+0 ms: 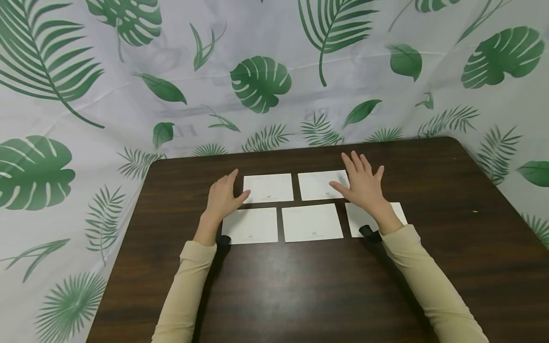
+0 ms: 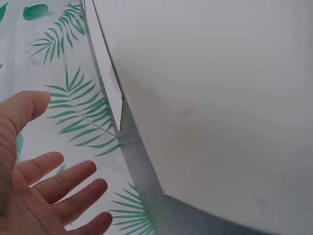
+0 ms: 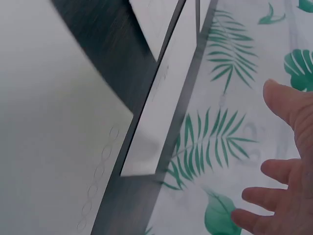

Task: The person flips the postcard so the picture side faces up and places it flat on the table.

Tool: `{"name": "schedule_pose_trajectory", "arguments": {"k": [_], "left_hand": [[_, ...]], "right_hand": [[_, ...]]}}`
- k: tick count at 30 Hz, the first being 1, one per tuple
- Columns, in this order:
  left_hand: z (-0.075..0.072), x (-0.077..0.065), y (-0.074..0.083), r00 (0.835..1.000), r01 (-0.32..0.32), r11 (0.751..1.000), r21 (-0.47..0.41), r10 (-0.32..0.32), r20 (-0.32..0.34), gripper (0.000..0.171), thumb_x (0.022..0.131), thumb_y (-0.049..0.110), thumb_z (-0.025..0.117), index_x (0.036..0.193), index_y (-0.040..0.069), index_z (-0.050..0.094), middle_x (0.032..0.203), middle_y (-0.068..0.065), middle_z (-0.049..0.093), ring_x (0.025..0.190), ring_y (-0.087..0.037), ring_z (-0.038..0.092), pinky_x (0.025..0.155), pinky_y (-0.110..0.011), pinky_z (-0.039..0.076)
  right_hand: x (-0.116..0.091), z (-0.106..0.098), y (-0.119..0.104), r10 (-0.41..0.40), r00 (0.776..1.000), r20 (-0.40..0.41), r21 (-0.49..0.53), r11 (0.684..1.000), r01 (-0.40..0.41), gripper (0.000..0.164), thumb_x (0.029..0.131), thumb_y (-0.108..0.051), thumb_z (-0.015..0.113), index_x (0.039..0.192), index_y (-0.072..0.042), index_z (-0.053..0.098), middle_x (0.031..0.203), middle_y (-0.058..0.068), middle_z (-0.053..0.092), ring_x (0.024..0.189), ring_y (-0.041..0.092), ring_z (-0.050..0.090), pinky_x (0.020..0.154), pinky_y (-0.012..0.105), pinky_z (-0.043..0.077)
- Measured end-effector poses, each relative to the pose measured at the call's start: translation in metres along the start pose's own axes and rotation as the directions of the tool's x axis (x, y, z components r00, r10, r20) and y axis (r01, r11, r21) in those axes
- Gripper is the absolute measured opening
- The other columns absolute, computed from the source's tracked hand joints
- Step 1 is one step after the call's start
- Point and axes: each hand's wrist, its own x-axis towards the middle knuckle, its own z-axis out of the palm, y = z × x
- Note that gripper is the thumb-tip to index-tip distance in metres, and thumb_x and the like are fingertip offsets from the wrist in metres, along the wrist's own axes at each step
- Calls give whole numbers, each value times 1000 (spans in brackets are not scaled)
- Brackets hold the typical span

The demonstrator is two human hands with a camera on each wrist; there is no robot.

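Observation:
Several white cards lie flat in two rows on the dark wooden table. The back row has a left card [image 1: 269, 187] and a right card [image 1: 316, 185]; the front row has a left card [image 1: 253, 226], a middle card [image 1: 312, 223] and a right card [image 1: 399, 212]. My left hand [image 1: 221, 197] is spread beside the left cards, thumb at the back-left card's edge in the head view. My right hand [image 1: 363, 185] has its fingers fanned apart; its thumb overlaps the back-right card and its wrist covers part of the front-right card. Neither hand holds anything.
The table [image 1: 274, 290] ends at the back against a white cloth [image 1: 274, 128] printed with green leaves. Dark wrist cameras [image 1: 370, 233] sit under both wrists. A tiny yellow speck [image 1: 475, 211] lies on the table at the right.

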Motion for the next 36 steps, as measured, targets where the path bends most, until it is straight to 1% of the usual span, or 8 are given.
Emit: {"name": "schedule_pose_trajectory", "arguments": {"k": [2, 4, 7, 12, 16, 23, 32, 36], "left_hand": [[2, 3, -2, 1000, -11, 999, -49, 11, -9, 66, 87, 32, 64, 137, -4, 41, 125, -27, 54, 110, -42, 53, 89, -54, 43], [3, 5, -3, 1000, 5, 996, -90, -4, 9, 62, 87, 29, 64, 135, -5, 43, 124, -26, 55, 109, -41, 54, 86, -52, 46], [3, 10, -5, 997, 54, 988, -148, -45, 63, 59, 89, 27, 63, 135, -3, 44, 126, -24, 55, 112, -39, 53, 87, -52, 45], [2, 18, -6, 984, 123, 974, -192, -96, 148, 58, 89, 26, 62, 136, -1, 43, 124, -22, 56, 110, -36, 55, 85, -50, 46], [1, 24, -8, 978, 144, 969, -199, -108, 180, 57, 89, 24, 64, 135, -2, 43, 121, -22, 58, 106, -35, 57, 84, -48, 47], [2, 31, -11, 978, 139, 969, -206, -100, 185, 52, 88, 21, 64, 131, -5, 47, 112, -22, 62, 95, -35, 60, 80, -45, 48], [8, 38, -12, 965, 192, 959, -207, -147, 216, 48, 87, 20, 66, 127, -2, 53, 107, -18, 64, 92, -32, 60, 78, -43, 47], [9, 43, -11, 962, 209, 958, -196, -165, 219, 47, 85, 19, 67, 125, -2, 55, 105, -17, 64, 89, -30, 59, 78, -42, 46]], "right_hand": [[2, 0, -3, -16, 999, -28, 26, 1000, 17, 83, 85, -45, 64, 148, -7, 25, 150, 23, 22, 136, 44, 18, 98, 73, 7], [4, 1, -6, -31, 999, -42, 49, 998, 33, 81, 85, -40, 66, 146, -5, 27, 148, 24, 26, 133, 45, 23, 99, 70, 15], [8, 3, -13, -48, 998, -45, 71, 996, 51, 76, 85, -35, 67, 144, -2, 31, 145, 26, 31, 129, 46, 30, 96, 66, 26], [15, 7, -27, -62, 998, -14, 123, 990, 63, 72, 86, -31, 68, 142, -1, 35, 141, 24, 38, 124, 44, 37, 91, 61, 36], [22, 15, -38, -74, 997, 2, 161, 984, 72, 69, 85, -29, 69, 140, -2, 38, 137, 22, 44, 120, 42, 42, 88, 57, 40], [34, 32, -51, -85, 996, 34, 257, 964, 73, 64, 85, -24, 70, 137, 0, 43, 134, 21, 48, 118, 38, 46, 89, 52, 43], [45, 43, -67, -26, 994, 111, 367, 930, -17, 51, 82, -18, 73, 125, 2, 53, 113, 19, 57, 100, 33, 55, 80, 44, 47], [53, 48, -73, -26, 992, 126, 413, 910, -29, 46, 80, -15, 74, 118, 3, 56, 104, 18, 58, 92, 30, 55, 78, 41, 46]]}}
